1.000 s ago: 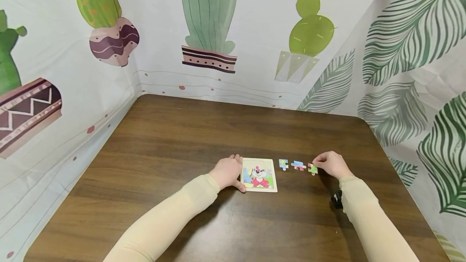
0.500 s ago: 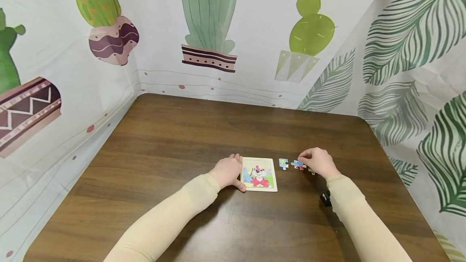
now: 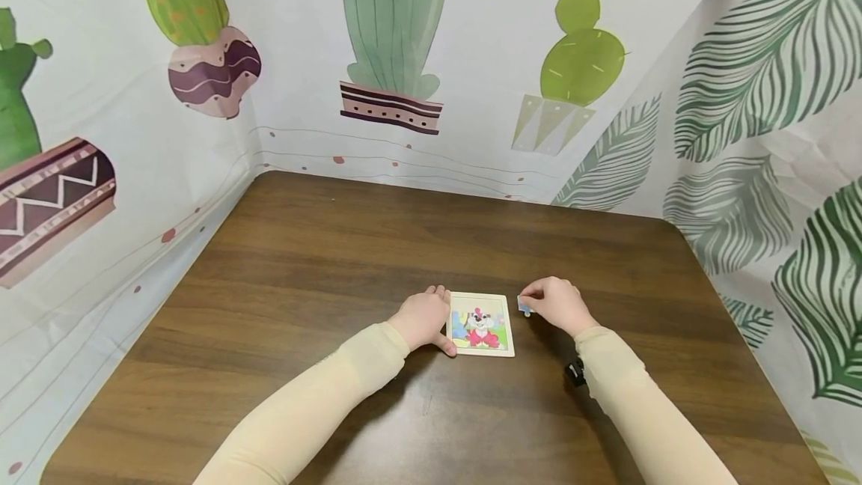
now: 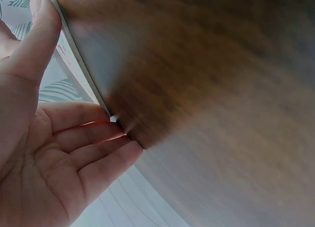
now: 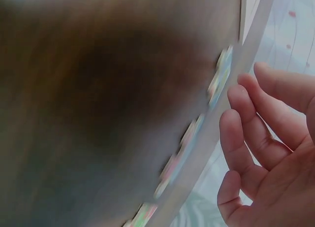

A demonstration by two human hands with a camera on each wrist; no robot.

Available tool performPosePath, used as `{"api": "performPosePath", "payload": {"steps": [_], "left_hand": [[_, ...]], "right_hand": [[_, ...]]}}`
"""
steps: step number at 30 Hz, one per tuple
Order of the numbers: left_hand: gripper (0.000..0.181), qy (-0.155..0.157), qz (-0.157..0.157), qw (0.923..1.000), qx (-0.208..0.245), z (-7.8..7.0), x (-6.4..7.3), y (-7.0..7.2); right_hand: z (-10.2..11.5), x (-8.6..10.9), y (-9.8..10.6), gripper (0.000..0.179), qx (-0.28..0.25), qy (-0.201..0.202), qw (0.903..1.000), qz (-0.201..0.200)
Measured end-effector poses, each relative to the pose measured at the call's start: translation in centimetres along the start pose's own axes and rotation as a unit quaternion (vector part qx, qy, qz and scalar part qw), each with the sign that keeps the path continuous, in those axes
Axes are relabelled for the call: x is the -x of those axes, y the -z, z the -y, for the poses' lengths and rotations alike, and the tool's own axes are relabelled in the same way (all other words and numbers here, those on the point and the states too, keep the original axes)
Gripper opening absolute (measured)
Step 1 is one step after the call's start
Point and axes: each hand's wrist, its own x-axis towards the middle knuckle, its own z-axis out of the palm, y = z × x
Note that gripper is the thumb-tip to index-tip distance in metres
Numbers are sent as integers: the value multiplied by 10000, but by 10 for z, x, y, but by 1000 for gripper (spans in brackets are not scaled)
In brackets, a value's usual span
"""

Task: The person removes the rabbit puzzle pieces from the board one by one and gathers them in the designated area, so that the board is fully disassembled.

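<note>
My left hand (image 3: 419,318) rests at the left side of a small framed jigsaw puzzle (image 3: 509,329). Its straight fingers lie by the far left corner and its thumb by the near one. A red-and-white cartoon animal is partly filled in, and the tray's upper strip is bare wood. My right hand (image 3: 561,304) hovers with loosely bent fingers over a blue jigsaw piece (image 3: 524,305), right of the puzzle. In the right wrist view nothing sits between the fingers, and a middle piece (image 5: 182,148) and a green-and-red piece (image 5: 142,216) lie in line, hidden by the hand from above.
The brown wooden table (image 3: 337,245) extends around the puzzle on all sides. Behind it hangs a white cloth (image 3: 485,36) printed with cacti and leaves. A black device (image 3: 575,373) is strapped at the right wrist.
My right hand has moved left along the row, from the green-and-red piece past the middle one to the blue piece nearest the puzzle. The left hand and puzzle have stayed put.
</note>
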Motion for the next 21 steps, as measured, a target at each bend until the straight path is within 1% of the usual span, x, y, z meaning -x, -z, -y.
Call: {"api": "performPosePath", "payload": {"steps": [5,8,13,17,21], "left_hand": [[113,-36,-47,10000,-8,0,0,-1],[113,-34,-46,10000,30,1,0,-2],[113,-52,-69,9999,78,1,-1,-5],[112,-66,-133,9999,58,1,-2,-5],[112,-85,-209,9997,-7,1,-2,-6]], "right_hand": [[21,-1,-8,12,-77,80,9997,206],[33,-1,-14,13,-43,249,9992,314],[51,-1,-24,14,-35,336,9983,485],[63,0,-29,12,-84,410,9980,484],[71,0,-34,10,9,623,9972,409]]}}
